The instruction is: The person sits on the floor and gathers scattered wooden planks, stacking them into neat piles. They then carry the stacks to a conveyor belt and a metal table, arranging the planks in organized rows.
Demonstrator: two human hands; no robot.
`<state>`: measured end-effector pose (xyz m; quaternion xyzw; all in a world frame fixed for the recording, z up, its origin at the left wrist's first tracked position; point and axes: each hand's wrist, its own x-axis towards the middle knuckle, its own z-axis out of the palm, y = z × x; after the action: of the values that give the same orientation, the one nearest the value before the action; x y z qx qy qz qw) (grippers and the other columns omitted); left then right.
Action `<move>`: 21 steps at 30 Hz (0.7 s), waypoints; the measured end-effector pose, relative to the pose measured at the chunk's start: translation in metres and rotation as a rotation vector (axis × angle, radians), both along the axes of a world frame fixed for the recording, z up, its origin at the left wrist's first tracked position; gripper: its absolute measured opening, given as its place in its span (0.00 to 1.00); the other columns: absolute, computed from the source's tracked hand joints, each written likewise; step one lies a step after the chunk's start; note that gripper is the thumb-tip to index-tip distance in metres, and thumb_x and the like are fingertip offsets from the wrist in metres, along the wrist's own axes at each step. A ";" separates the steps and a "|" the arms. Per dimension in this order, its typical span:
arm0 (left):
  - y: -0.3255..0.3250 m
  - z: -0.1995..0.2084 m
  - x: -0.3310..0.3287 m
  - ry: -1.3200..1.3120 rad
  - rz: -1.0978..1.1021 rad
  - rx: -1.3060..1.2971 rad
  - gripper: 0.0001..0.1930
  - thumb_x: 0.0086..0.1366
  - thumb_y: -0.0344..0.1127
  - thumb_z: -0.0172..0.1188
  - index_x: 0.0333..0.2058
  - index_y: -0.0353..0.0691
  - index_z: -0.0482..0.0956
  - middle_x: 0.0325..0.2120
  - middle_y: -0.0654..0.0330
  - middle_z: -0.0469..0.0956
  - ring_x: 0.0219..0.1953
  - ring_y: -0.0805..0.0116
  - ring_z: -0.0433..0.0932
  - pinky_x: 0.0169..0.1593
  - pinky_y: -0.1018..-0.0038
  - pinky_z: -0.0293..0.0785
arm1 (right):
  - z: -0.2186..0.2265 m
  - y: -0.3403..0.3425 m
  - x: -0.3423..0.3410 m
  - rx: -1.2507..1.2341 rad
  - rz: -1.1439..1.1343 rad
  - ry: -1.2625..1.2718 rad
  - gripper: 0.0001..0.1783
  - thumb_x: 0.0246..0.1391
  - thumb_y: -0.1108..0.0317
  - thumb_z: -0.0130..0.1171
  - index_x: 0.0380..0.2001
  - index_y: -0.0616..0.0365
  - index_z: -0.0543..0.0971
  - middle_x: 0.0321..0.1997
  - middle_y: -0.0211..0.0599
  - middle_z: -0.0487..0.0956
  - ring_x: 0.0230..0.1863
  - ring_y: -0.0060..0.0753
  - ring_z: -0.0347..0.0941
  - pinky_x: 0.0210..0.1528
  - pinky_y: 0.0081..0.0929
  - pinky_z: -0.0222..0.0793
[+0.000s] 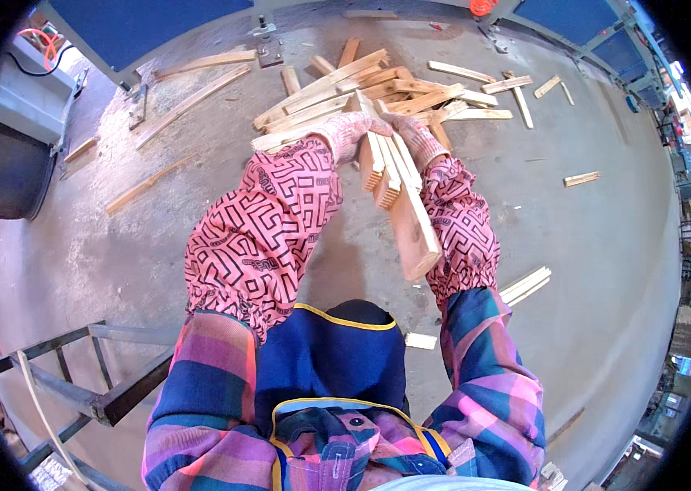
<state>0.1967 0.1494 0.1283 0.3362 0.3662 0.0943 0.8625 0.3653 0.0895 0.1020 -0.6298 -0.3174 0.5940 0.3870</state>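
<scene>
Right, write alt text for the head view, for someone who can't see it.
Gloved left hand and right hand hold a bundle of wooden strips beside a jumbled heap of wood pieces on a grey floor; pink patterned oversleeves cover the forearms.

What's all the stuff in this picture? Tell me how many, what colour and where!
floor: one, grey, underneath everything
held wood pieces: several, pale tan, centre, in the grip
wood pile: one, many overlapping tan pieces, beyond the grip
loose wood strips: several, tan, scattered left and right
metal frame: one, dark, lower left
tub-like thing: one, black, left edge
panels: several, blue, upper corners
apron: one, navy with yellow edging, lower middle
sleeve covers: two, patterned pink, forearms
gloved hands: two, pinkish-white, centre
</scene>
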 end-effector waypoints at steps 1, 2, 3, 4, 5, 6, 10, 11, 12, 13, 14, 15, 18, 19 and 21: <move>0.000 0.001 0.003 -0.017 -0.013 -0.015 0.16 0.53 0.28 0.66 0.40 0.29 0.78 0.36 0.48 0.81 0.37 0.56 0.82 0.47 0.65 0.79 | 0.007 -0.003 -0.003 0.078 0.008 0.003 0.21 0.63 0.59 0.45 0.51 0.63 0.75 0.47 0.42 0.80 0.46 0.35 0.76 0.49 0.31 0.69; 0.001 0.004 0.004 -0.023 -0.008 -0.015 0.15 0.53 0.28 0.66 0.40 0.29 0.78 0.36 0.48 0.81 0.37 0.55 0.81 0.47 0.64 0.79 | 0.016 -0.007 -0.008 0.180 0.124 -0.230 0.21 0.63 0.60 0.46 0.51 0.63 0.76 0.46 0.40 0.80 0.44 0.35 0.77 0.47 0.32 0.70; 0.001 0.004 0.005 -0.003 0.014 -0.010 0.15 0.53 0.28 0.66 0.39 0.29 0.78 0.37 0.48 0.81 0.37 0.55 0.81 0.47 0.64 0.79 | 0.024 -0.010 -0.011 0.249 0.224 -0.510 0.20 0.62 0.61 0.47 0.51 0.62 0.76 0.45 0.38 0.81 0.42 0.36 0.77 0.45 0.32 0.72; 0.001 0.006 0.004 0.050 0.027 0.071 0.19 0.51 0.33 0.68 0.42 0.33 0.78 0.37 0.49 0.81 0.35 0.54 0.82 0.38 0.55 0.79 | 0.033 -0.013 -0.016 0.200 0.175 -0.424 0.19 0.62 0.61 0.48 0.50 0.62 0.76 0.44 0.38 0.81 0.40 0.35 0.78 0.44 0.32 0.72; 0.001 0.007 0.004 0.006 0.036 0.084 0.19 0.51 0.33 0.67 0.42 0.33 0.78 0.37 0.49 0.81 0.35 0.54 0.82 0.38 0.55 0.79 | 0.040 -0.017 -0.019 0.136 0.111 -0.371 0.19 0.61 0.61 0.49 0.50 0.61 0.77 0.43 0.37 0.81 0.39 0.34 0.78 0.43 0.31 0.72; 0.000 0.007 0.002 -0.051 0.025 0.112 0.19 0.51 0.33 0.67 0.42 0.32 0.78 0.36 0.49 0.81 0.35 0.54 0.82 0.38 0.55 0.80 | 0.047 -0.019 -0.022 0.113 0.088 -0.364 0.18 0.61 0.61 0.50 0.49 0.61 0.77 0.43 0.37 0.82 0.39 0.33 0.78 0.42 0.31 0.73; -0.001 0.008 0.003 -0.112 0.015 0.151 0.19 0.51 0.33 0.67 0.42 0.32 0.78 0.36 0.48 0.81 0.34 0.52 0.82 0.36 0.55 0.82 | 0.065 -0.022 -0.029 0.217 0.241 -0.651 0.17 0.60 0.58 0.54 0.45 0.59 0.79 0.40 0.37 0.82 0.37 0.28 0.78 0.40 0.30 0.72; 0.000 0.008 0.005 -0.098 0.039 0.128 0.19 0.51 0.33 0.67 0.42 0.32 0.78 0.36 0.48 0.81 0.33 0.52 0.82 0.35 0.55 0.82 | 0.067 -0.022 -0.030 0.230 0.240 -0.567 0.18 0.60 0.58 0.54 0.45 0.59 0.79 0.40 0.37 0.82 0.37 0.28 0.78 0.40 0.29 0.73; 0.001 0.007 0.007 -0.068 0.036 0.107 0.19 0.52 0.33 0.67 0.42 0.32 0.78 0.36 0.48 0.81 0.34 0.52 0.82 0.36 0.55 0.82 | 0.068 -0.022 -0.031 0.204 0.202 -0.497 0.18 0.60 0.57 0.54 0.46 0.60 0.78 0.40 0.36 0.82 0.37 0.29 0.78 0.40 0.29 0.73; 0.003 0.006 0.010 -0.046 0.039 0.079 0.19 0.52 0.33 0.67 0.42 0.32 0.78 0.36 0.48 0.81 0.34 0.52 0.82 0.36 0.55 0.82 | 0.069 -0.022 -0.032 0.184 0.166 -0.430 0.19 0.60 0.57 0.54 0.46 0.60 0.78 0.39 0.36 0.82 0.37 0.29 0.78 0.40 0.29 0.73; 0.005 0.004 0.013 -0.028 0.042 0.050 0.19 0.52 0.33 0.67 0.42 0.32 0.78 0.36 0.48 0.81 0.34 0.53 0.82 0.36 0.55 0.82 | 0.070 -0.023 -0.033 0.164 0.129 -0.363 0.19 0.60 0.57 0.54 0.46 0.59 0.78 0.39 0.36 0.82 0.37 0.30 0.79 0.41 0.29 0.73; 0.008 0.001 0.016 -0.035 0.041 0.023 0.18 0.52 0.31 0.67 0.41 0.32 0.78 0.36 0.48 0.81 0.35 0.53 0.82 0.39 0.57 0.81 | 0.070 -0.023 -0.034 0.158 0.111 -0.337 0.19 0.60 0.57 0.54 0.47 0.60 0.77 0.40 0.36 0.81 0.38 0.30 0.78 0.42 0.29 0.73; 0.016 -0.007 0.019 -0.075 0.035 -0.038 0.15 0.53 0.27 0.65 0.40 0.31 0.77 0.35 0.49 0.81 0.36 0.53 0.82 0.45 0.60 0.80 | 0.072 -0.028 -0.040 0.173 0.062 -0.206 0.19 0.60 0.59 0.54 0.49 0.60 0.76 0.43 0.37 0.80 0.40 0.30 0.78 0.44 0.28 0.73; 0.019 -0.010 0.019 -0.090 0.029 -0.041 0.15 0.53 0.27 0.65 0.41 0.30 0.76 0.36 0.49 0.81 0.37 0.53 0.82 0.45 0.60 0.80 | 0.073 -0.030 -0.041 0.181 0.041 -0.137 0.19 0.60 0.60 0.54 0.49 0.60 0.76 0.44 0.37 0.80 0.41 0.30 0.78 0.45 0.28 0.72; 0.023 -0.014 0.017 -0.150 0.011 -0.049 0.15 0.54 0.27 0.64 0.41 0.30 0.76 0.36 0.48 0.81 0.38 0.53 0.81 0.47 0.60 0.79 | 0.077 -0.034 -0.045 0.188 -0.020 0.036 0.19 0.60 0.61 0.54 0.50 0.60 0.75 0.45 0.37 0.79 0.43 0.30 0.77 0.46 0.27 0.72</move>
<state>0.2136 0.1719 0.1145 0.3047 0.3045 0.1150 0.8951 0.3202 0.0552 0.1786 -0.5830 -0.3583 0.5690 0.4560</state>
